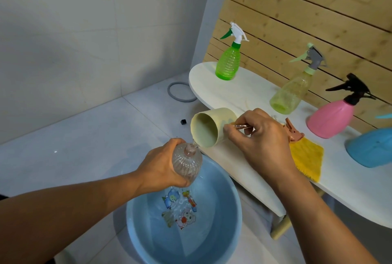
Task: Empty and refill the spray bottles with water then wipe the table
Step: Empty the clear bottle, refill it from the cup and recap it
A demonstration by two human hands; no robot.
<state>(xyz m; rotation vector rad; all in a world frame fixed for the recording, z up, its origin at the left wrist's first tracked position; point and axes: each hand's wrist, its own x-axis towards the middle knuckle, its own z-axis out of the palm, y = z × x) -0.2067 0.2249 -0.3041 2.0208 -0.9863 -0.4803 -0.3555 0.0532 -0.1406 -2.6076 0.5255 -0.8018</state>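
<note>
Left grip (161,170) wrapped the clear bottle (186,163), right grip (263,136) pinched the tilted cup (210,128) by its handle, blue bottle (373,147) cut off at frame edge, thin stream seemingly entering the neck.

Home washroom: tiled wall (63,30), floor basin (222,232)

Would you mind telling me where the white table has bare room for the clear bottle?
Bare patch: white table between green ribbed spray bottle and yellowish spray bottle. Crowded rightward: pink bottle, blue bottle, yellow cloth.
</note>
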